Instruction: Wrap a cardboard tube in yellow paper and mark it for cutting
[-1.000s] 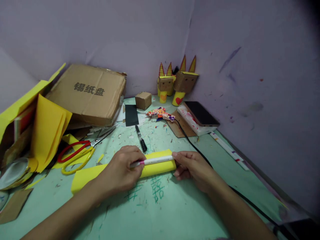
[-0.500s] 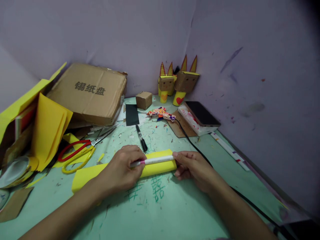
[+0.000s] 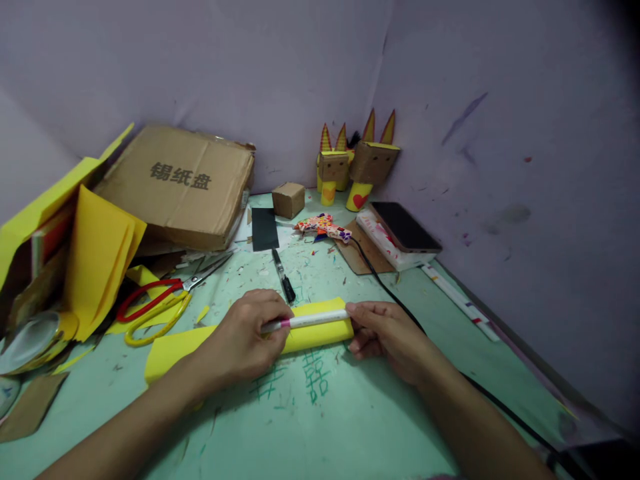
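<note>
A white marker pen [image 3: 317,320] with a pink band lies lengthwise along a strip of yellow paper [image 3: 175,350] on the green tabletop. My left hand [image 3: 253,333] is closed around the pen's left part, fingers curled over it and resting on the paper. At the other end, my right hand [image 3: 383,333] pinches the pen's tip between thumb and fingers, beside the paper's right edge. The paper curves up around the pen a little; its middle is hidden under my left hand. Just beyond my hands lies a black-capped pen [image 3: 284,277].
Red-and-yellow scissors [image 3: 155,310], folded yellow paper [image 3: 103,267] and a cardboard box [image 3: 177,187] crowd the left. Behind are a small cardboard cube [image 3: 289,200], a patterned glue gun [image 3: 323,227] with a black cord, a phone [image 3: 406,227] and cardboard figures [image 3: 373,163].
</note>
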A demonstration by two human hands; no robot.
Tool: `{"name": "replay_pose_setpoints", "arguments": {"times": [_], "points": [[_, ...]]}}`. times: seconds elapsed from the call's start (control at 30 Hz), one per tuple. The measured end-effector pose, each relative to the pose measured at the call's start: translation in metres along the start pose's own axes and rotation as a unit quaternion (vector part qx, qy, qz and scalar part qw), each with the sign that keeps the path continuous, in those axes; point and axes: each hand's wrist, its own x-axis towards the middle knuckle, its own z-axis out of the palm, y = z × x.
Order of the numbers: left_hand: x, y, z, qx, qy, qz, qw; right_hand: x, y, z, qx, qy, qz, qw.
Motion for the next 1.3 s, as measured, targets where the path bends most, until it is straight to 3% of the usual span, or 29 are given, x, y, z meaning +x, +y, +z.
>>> {"name": "replay_pose_setpoints", "arguments": {"times": [1.07,1.3], "points": [[-0.0007,-0.0023,0.0022,-0.001,0.01,0.005,1.0,0.0001,0.0002,0.0024,0.02,0.007,0.007,1.0],[-0.0009,-0.0023,0.0023,0.003,0.011,0.012,1.0,-0.0007,0.0021,0.0007,-0.029,0.009,-0.005,1.0]]}}
